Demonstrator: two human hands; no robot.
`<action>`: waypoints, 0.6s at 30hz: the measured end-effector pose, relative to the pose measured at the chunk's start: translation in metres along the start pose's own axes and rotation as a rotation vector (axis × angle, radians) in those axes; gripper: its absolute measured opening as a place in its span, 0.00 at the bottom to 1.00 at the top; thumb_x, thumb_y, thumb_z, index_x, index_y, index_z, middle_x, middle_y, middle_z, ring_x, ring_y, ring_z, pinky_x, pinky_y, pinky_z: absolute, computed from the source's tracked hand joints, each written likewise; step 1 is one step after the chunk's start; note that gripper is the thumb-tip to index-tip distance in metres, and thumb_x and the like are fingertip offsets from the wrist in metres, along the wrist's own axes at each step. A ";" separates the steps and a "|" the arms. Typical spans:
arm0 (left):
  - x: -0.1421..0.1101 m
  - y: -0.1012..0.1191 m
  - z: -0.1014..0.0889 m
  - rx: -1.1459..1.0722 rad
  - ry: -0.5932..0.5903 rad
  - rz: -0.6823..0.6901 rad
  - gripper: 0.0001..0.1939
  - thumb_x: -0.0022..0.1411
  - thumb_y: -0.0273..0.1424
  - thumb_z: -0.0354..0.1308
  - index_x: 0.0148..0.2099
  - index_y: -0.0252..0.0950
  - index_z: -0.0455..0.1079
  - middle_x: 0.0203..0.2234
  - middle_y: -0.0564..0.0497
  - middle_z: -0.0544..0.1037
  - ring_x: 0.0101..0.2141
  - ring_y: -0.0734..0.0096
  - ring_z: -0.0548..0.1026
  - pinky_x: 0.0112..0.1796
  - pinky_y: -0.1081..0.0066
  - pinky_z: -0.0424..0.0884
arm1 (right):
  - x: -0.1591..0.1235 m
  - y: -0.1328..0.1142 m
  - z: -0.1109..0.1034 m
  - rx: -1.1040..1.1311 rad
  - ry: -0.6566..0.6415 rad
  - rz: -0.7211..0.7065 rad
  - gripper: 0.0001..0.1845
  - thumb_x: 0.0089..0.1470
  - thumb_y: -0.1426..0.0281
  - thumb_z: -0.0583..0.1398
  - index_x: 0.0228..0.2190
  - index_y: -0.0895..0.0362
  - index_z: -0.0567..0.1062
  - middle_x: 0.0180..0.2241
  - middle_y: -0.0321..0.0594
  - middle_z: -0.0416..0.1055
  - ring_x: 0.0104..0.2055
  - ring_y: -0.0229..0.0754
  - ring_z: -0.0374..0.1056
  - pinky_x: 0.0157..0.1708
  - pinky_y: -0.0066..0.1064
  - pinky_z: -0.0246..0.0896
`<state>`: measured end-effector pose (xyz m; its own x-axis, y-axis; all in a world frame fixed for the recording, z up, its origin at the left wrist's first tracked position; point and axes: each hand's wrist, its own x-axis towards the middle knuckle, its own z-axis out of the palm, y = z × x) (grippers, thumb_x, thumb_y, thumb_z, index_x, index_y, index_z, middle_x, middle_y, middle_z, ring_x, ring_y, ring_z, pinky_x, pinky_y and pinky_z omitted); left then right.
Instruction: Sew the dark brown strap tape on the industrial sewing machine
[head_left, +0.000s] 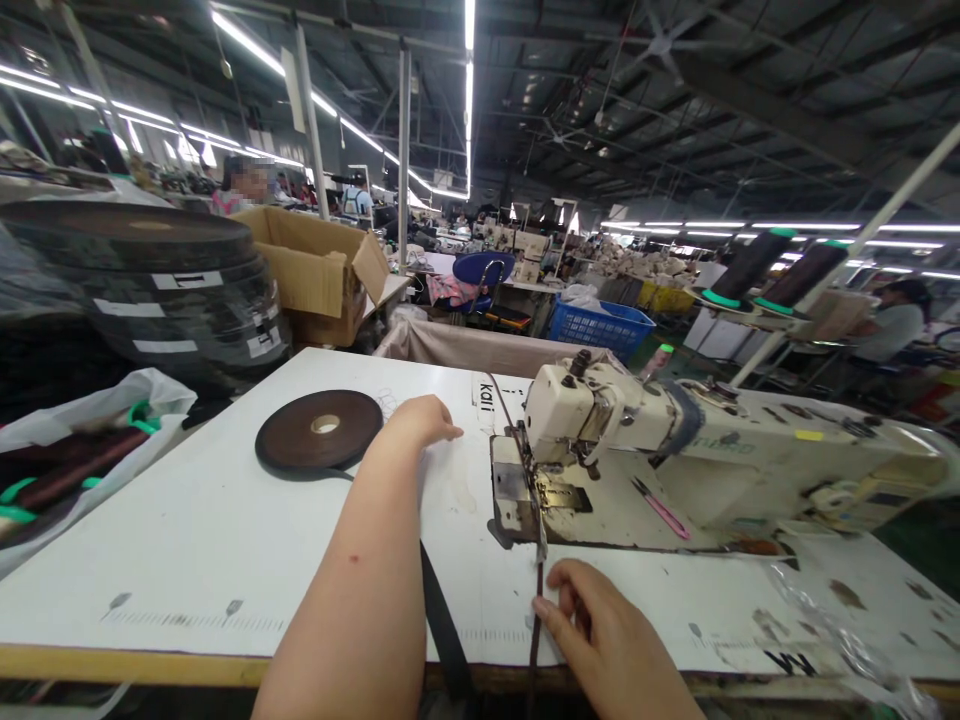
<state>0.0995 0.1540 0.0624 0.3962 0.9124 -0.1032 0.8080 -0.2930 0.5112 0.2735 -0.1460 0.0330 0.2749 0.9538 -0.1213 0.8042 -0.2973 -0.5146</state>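
Observation:
My left arm reaches across the white table (202, 540). My left hand (424, 420) is beside a dark brown tape roll (289, 435), thumb stretched out to the right, holding nothing I can see; its other fingers are partly hidden. From the roll a black tape (442, 620) passes beneath my forearm and off the front edge. My right hand (604, 635) is loosely curled, thumb and index finger apart. Its thumb tip touches a narrow brown strip (538, 590) running from the sewing machine's (570, 410) needle area toward the front edge.
Pink thread snips (661, 508) lie on the machine bed. Two dark thread cones (750, 265) stand behind the machine. At left are stacked large tape rolls (187, 290), a cardboard box (300, 265) and a plastic bag (82, 420) of spools. A blue crate (600, 325) is farther back.

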 end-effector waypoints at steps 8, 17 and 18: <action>0.007 -0.011 -0.003 -0.054 0.328 -0.050 0.10 0.58 0.38 0.69 0.27 0.42 0.78 0.33 0.44 0.82 0.46 0.49 0.78 0.48 0.60 0.72 | 0.025 -0.017 0.006 -0.241 0.115 0.048 0.08 0.63 0.64 0.55 0.32 0.52 0.68 0.32 0.36 0.72 0.34 0.45 0.69 0.34 0.35 0.52; 0.016 -0.018 -0.012 -0.279 0.707 -0.142 0.14 0.70 0.37 0.54 0.32 0.40 0.73 0.38 0.43 0.80 0.50 0.51 0.75 0.54 0.55 0.68 | 0.020 -0.004 0.001 0.033 -0.010 -0.062 0.12 0.60 0.62 0.53 0.26 0.52 0.66 0.26 0.34 0.66 0.31 0.42 0.65 0.34 0.32 0.55; 0.016 -0.019 -0.012 -0.311 0.733 -0.136 0.14 0.71 0.37 0.53 0.33 0.40 0.72 0.38 0.44 0.81 0.48 0.53 0.76 0.53 0.57 0.70 | 0.017 -0.003 0.000 0.071 -0.039 -0.070 0.11 0.59 0.62 0.54 0.26 0.53 0.67 0.26 0.34 0.66 0.31 0.42 0.65 0.34 0.32 0.56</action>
<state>0.0851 0.1778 0.0615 -0.1711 0.9213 0.3491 0.6276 -0.1712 0.7595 0.2757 -0.1289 0.0331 0.1973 0.9736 -0.1148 0.7812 -0.2269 -0.5817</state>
